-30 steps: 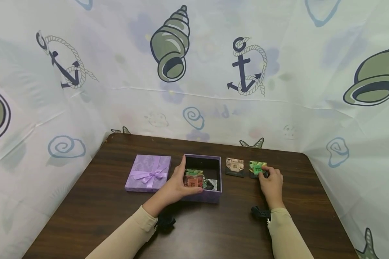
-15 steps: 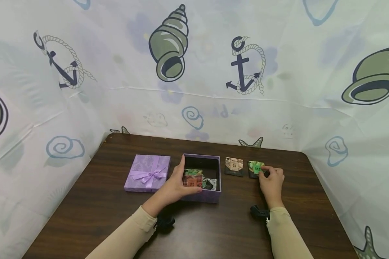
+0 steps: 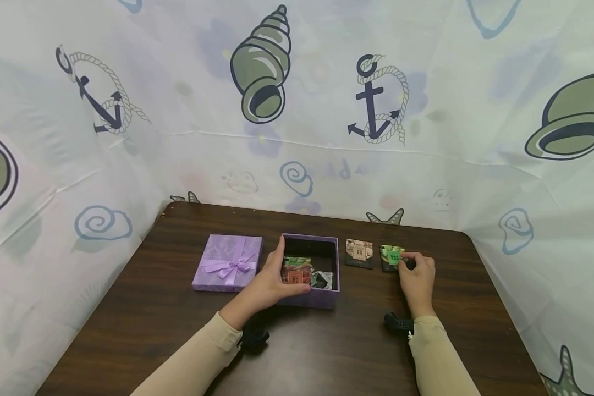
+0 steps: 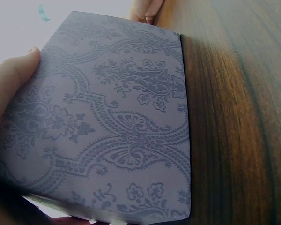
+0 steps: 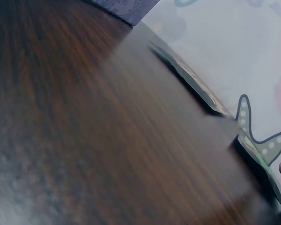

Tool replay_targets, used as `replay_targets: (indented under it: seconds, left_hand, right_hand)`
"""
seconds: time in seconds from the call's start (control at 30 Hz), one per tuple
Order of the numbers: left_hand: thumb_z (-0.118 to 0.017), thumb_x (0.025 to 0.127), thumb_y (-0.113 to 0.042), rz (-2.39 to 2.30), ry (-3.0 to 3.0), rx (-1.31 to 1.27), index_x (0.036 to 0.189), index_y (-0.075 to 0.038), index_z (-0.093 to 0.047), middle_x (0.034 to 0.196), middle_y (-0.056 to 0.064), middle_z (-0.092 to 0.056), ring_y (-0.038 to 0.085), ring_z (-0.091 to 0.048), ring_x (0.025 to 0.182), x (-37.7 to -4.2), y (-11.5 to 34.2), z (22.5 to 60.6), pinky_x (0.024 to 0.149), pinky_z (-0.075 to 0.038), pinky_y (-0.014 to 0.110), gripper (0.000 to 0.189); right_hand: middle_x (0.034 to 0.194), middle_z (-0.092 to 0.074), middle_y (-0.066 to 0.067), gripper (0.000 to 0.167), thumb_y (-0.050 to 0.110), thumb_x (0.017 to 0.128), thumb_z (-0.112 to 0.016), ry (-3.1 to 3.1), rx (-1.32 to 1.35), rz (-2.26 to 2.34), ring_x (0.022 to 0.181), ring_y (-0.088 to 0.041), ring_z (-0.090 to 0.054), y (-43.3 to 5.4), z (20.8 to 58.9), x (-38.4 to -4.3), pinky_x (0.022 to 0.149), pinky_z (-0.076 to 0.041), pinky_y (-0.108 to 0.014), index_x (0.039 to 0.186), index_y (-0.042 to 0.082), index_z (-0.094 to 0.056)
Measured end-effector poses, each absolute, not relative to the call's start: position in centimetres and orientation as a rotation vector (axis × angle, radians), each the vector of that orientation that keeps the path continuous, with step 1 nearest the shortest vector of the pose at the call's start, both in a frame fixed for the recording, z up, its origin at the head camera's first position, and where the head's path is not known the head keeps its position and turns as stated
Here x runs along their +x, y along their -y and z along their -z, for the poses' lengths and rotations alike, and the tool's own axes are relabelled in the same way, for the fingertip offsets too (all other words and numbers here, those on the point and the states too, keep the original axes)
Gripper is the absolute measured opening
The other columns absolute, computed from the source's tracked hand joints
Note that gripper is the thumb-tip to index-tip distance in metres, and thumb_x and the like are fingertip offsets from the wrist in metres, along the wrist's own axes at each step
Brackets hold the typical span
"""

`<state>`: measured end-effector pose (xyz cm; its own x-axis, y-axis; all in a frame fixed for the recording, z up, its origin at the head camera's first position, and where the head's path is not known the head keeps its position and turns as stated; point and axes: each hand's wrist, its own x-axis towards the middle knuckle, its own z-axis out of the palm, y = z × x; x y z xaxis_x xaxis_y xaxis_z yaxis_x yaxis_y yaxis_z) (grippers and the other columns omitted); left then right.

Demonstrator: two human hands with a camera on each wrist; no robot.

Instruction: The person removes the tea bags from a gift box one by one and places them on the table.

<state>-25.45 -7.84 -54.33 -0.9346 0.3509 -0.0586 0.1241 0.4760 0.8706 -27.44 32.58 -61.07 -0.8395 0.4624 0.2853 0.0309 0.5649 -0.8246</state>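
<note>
The right hand [image 3: 418, 278] was curled at the right edge of the green packet [image 3: 391, 256], which appeared pinched by thumb and fingers, toward the back right of the desk [image 3: 326, 352]. The packet was judged light, thin and bendable, perhaps slick-faced, easily creased if squeezed; hold best taken at a free edge. The purple box [image 3: 313, 300] was gripped by the left hand [image 3: 264, 283] at its left and near walls; judged stiff, light, best held by the walls. Inside, a red packet [image 3: 297, 275] and a black-and-white packet [image 3: 326, 280] were noted. Any low path leftward was obstructed by the brown packet [image 3: 358, 253], then the box wall. A ribboned lid [image 3: 214, 254] was noted left of the box.
</note>
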Motion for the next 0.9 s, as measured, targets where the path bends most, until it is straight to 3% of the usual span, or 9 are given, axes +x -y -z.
replay_targets:
  seconds: [0.17,0.43,0.57,0.7,0.9]
  left_hand:
    - [-0.095,0.078,-0.061,-1.45,-2.496,0.413,0.174,-0.037,0.013,0.181,0.018,-0.014,0.039,-0.031,0.162,-25.5,8.0,54.4,0.127,-0.034,0.066,0.146]
    - [-0.095,0.08,-0.058,-1.445,-2.501,0.42,0.175,-0.035,0.012,0.182,0.018,-0.012,0.039,-0.026,0.165,-25.5,8.0,54.3,0.127,-0.033,0.068,0.145]
    - [-0.094,0.081,-0.056,-1.441,-2.498,0.418,0.175,-0.035,0.012,0.182,0.018,-0.012,0.04,-0.027,0.165,-25.5,7.9,54.2,0.126,-0.035,0.069,0.143]
    - [-0.094,0.083,-0.054,-1.446,-2.494,0.416,0.174,-0.037,0.013,0.183,0.017,-0.011,0.04,-0.027,0.165,-25.4,7.8,54.1,0.125,-0.035,0.069,0.142]
    - [-0.095,0.082,-0.053,-1.459,-2.502,0.408,0.176,-0.032,0.01,0.182,0.018,-0.014,0.04,-0.03,0.163,-25.4,8.0,54.3,0.125,-0.036,0.069,0.142]
  right_hand:
    - [0.12,-0.058,-0.027,0.018,0.002,0.101,-0.072,2.25,-0.369,-1.225,0.112,-0.039,-0.051,-32.4,61.4,-27.7,0.096,-0.038,-0.045,0.116,-0.006,-0.075]
    - [0.102,-0.059,-0.012,0.01,-0.003,0.103,-0.064,1.972,-0.297,-1.278,0.091,-0.01,-0.048,-31.5,60.5,-27.3,0.08,-0.039,-0.022,0.104,-0.008,-0.073]
    - [0.103,-0.058,-0.011,0.01,-0.001,0.105,-0.064,1.934,-0.237,-1.317,0.086,-0.007,-0.048,-30.6,59.0,-26.9,0.074,-0.04,-0.018,0.103,-0.007,-0.073]
    - [0.106,-0.06,-0.011,0.01,0.003,0.106,-0.067,1.975,-0.176,-1.349,0.088,-0.009,-0.05,-29.2,56.2,-26.4,0.076,-0.04,-0.019,0.105,-0.004,-0.074]
    - [0.115,-0.062,-0.006,0.016,0.011,0.109,-0.066,2.151,-0.1,-1.518,0.102,-0.009,-0.055,-26.2,51.4,-25.5,0.088,-0.044,-0.02,0.112,-0.002,-0.073]
